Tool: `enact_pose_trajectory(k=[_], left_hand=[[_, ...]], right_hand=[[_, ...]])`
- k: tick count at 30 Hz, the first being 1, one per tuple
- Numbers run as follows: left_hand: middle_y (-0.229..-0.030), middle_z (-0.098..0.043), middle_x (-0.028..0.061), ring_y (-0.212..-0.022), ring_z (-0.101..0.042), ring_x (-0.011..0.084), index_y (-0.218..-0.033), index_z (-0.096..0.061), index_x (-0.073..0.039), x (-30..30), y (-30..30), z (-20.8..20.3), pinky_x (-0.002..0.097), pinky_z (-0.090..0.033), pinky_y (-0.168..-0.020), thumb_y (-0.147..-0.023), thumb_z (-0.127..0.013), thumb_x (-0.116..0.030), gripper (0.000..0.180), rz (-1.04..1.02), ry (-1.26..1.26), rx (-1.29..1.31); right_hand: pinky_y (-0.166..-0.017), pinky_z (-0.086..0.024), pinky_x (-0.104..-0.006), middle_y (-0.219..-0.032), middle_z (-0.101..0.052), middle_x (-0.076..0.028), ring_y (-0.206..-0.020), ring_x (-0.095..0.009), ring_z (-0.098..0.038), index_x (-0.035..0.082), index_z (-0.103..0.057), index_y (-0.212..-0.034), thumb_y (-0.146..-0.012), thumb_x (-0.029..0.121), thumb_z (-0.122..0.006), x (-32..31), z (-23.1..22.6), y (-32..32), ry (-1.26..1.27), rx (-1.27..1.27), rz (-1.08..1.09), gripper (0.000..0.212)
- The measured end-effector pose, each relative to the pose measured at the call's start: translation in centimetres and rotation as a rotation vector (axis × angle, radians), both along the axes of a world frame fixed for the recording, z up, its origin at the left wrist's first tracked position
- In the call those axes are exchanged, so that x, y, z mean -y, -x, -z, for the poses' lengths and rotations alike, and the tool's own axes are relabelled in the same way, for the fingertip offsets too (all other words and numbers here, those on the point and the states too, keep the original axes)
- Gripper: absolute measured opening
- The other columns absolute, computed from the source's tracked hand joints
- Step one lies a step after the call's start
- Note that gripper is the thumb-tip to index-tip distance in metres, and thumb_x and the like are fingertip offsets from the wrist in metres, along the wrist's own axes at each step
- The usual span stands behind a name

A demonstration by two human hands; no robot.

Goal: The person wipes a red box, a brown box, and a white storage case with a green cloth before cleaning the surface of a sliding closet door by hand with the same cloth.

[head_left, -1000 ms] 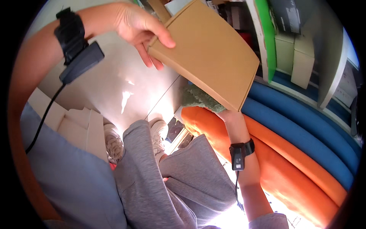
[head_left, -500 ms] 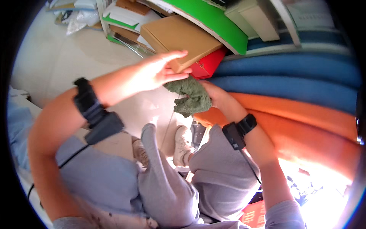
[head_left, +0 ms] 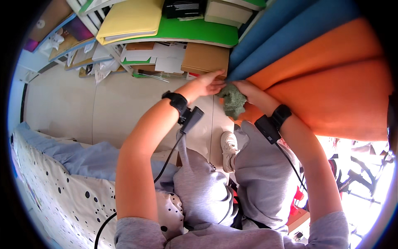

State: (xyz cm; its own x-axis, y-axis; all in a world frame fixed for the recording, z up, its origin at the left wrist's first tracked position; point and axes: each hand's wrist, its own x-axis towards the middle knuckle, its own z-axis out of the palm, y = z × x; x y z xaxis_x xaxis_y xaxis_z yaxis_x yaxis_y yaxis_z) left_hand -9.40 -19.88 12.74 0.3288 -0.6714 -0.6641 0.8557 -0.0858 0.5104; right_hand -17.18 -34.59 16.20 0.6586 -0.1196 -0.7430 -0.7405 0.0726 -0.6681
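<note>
A flat brown cardboard box [head_left: 205, 56] rests on the lower shelf, at its right end. My left hand [head_left: 205, 85] has the box's near right corner between the thumb and the fingers. A crumpled green cloth [head_left: 234, 102] hangs from my right hand [head_left: 248, 91], just right of the left hand and below the box. The right fingers are closed on the cloth and partly hidden by it. A bit of red [head_left: 192, 76] shows under the box.
Above, a green shelf [head_left: 195, 32] carries a yellow binder [head_left: 132, 20] and a grey box [head_left: 228, 13]. Papers [head_left: 168, 62] lie left of the cardboard box. Orange and blue curtain-like fabric [head_left: 319, 93] hangs close on the right. A spotted bed cover [head_left: 83, 197] lies at lower left.
The view has turned and drawn back. The cardboard box, tilted and jutting out before, now lies more level on the shelf. My left hand stays at its corner; the right keeps the cloth.
</note>
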Motion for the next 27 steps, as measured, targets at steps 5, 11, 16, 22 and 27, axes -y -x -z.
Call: enact_pose_trajectory(k=[5,11,16,22,27], left_hand=[[-0.066,-0.062,0.0090,-0.052,-0.059,0.0146,-0.087,-0.056,-0.001,-3.7,-3.9,-5.9,0.0245,-0.044,-0.042,-0.075,-0.049,-0.059,0.059,0.648,-0.540,0.835],[-0.103,-0.057,0.0171,-0.091,-0.058,0.0213,-0.104,-0.051,0.001,-7.5,-8.2,-4.0,0.0344,-0.049,-0.069,-0.074,-0.051,-0.057,0.066,0.290,-0.758,0.992],[-0.124,-0.038,0.0104,-0.112,-0.042,0.0237,-0.126,-0.029,-0.005,-5.7,-7.1,-0.8,0.0371,-0.040,-0.089,-0.076,-0.060,-0.042,0.068,-0.045,-0.195,0.577],[-0.119,-0.042,0.0115,-0.110,-0.044,0.0223,-0.123,-0.031,-0.002,-5.6,-5.7,1.0,0.0375,-0.041,-0.089,-0.077,-0.063,-0.031,0.064,-0.244,-0.088,0.554],[-0.116,-0.045,0.0102,-0.108,-0.046,0.0209,-0.119,-0.036,-0.001,-1.8,-6.1,0.5,0.0350,-0.043,-0.087,-0.078,-0.062,-0.029,0.056,-0.346,-0.045,0.584]], right_hand=[[-0.067,-0.044,-0.0282,-0.086,-0.060,-0.010,-0.074,-0.017,-0.057,-0.002,-0.055,-0.099,-0.085,0.041,-0.046,2.0,2.3,-1.4,0.102,0.180,-0.093,0.047],[-0.092,-0.032,-0.0270,-0.121,-0.044,-0.015,-0.111,-0.021,-0.042,-0.002,-0.040,-0.123,-0.078,0.055,-0.048,1.0,3.7,-3.8,0.152,0.237,-0.054,0.073],[-0.095,-0.029,-0.0274,-0.125,-0.041,-0.016,-0.115,-0.024,-0.039,-0.001,-0.040,-0.123,-0.076,0.059,-0.047,-0.4,3.2,-4.9,0.073,0.362,0.107,0.077],[-0.090,-0.033,-0.0245,-0.116,-0.049,-0.011,-0.107,-0.018,-0.045,0.001,-0.045,-0.120,-0.078,0.055,-0.049,0.4,3.9,-5.7,0.231,0.347,-0.032,0.068],[-0.082,-0.039,-0.0275,-0.103,-0.058,-0.015,-0.095,-0.024,-0.054,-0.004,-0.056,-0.104,-0.075,0.060,-0.045,3.1,4.4,-7.7,0.131,0.385,0.157,0.071]])
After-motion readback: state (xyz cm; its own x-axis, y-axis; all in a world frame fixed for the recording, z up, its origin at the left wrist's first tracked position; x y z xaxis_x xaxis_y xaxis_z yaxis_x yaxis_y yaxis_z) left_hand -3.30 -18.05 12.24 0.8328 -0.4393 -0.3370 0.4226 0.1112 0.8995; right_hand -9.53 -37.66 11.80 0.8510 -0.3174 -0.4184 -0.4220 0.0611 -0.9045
